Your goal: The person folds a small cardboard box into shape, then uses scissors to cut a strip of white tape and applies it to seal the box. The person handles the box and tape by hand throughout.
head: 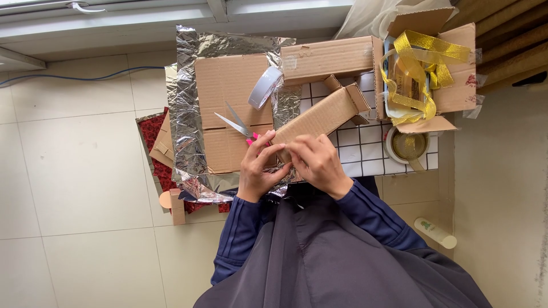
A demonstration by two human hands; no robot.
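I hold a long narrow cardboard box (319, 118) by its near end with both hands. My left hand (260, 168) grips the end from the left, fingers curled over it. My right hand (317, 162) presses on the same end from the right. The box slants up to the right, and its far flaps are open. Just left of my left hand lie scissors (237, 125) with pink handles, blades open, on a flat cardboard sheet (228, 91).
Crinkled silver foil (185, 114) lies under the cardboard sheet. A roll of white tape (264, 86) rests on it. An open carton (451, 63) with gold ribbon (419, 63) stands at the right, a gold tape roll (408, 145) below it. A white tube (435, 232) lies on the floor.
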